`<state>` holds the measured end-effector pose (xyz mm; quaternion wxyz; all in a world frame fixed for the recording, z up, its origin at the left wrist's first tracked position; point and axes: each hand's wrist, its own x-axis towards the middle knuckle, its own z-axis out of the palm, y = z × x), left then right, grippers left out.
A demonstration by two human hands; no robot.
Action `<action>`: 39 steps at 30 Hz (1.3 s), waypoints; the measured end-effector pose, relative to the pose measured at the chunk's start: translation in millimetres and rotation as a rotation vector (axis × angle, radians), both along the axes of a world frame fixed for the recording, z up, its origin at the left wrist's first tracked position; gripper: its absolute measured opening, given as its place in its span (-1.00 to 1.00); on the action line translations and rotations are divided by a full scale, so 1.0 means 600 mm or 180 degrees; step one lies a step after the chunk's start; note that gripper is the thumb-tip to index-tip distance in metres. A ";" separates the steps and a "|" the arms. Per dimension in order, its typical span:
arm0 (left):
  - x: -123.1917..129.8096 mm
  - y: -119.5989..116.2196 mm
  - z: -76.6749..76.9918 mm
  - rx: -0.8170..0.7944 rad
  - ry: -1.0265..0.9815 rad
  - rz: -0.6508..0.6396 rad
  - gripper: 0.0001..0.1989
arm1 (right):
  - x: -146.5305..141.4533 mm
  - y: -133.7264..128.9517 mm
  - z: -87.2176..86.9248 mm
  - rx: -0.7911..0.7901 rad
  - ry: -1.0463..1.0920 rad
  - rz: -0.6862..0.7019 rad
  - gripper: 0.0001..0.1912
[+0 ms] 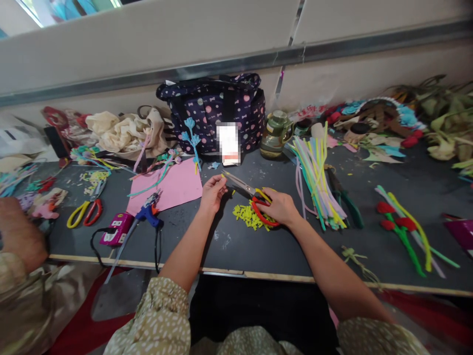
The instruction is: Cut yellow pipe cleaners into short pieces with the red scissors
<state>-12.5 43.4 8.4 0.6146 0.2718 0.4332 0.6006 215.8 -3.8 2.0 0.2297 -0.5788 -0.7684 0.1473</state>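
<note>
My right hand (278,207) is closed round the red and yellow handles of a pair of scissors (242,183), whose blades point left toward my left hand. My left hand (214,192) is pinched at the blade tips on a small yellow piece (223,175). Beneath the scissors, a heap of short yellow-green pieces (246,217) lies on the dark table (229,256). One loose yellow piece rests close to my left fingers.
A blue glue gun (148,212) and purple power strip (117,228) lie left, by pink felt (177,185). A patterned bag (192,103) stands behind. Bundled fuzzy stems (318,177) and red flowers (406,224) lie right. Another person's arm (22,236) is far left.
</note>
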 end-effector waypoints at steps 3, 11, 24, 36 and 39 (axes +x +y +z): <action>-0.001 0.000 0.002 -0.0006 -0.0053 0.0029 -0.66 | 0.002 0.001 0.002 -0.0058 0.0147 -0.0034 -0.72; -0.002 0.001 0.001 -0.0011 -0.0108 0.0021 -0.69 | -0.002 -0.002 0.005 -0.0144 0.0235 0.0109 -0.71; -0.001 -0.001 0.002 0.0015 -0.0191 -0.0051 -0.69 | -0.001 -0.001 -0.002 -0.0061 0.0218 0.0238 -0.70; -0.002 -0.001 -0.001 0.0007 -0.0306 -0.0127 -0.70 | -0.002 -0.001 -0.005 0.0028 0.0107 0.0324 -0.70; -0.002 -0.001 -0.001 -0.0007 -0.0302 -0.0150 -0.70 | -0.001 -0.001 -0.008 0.0077 0.0091 0.0327 -0.71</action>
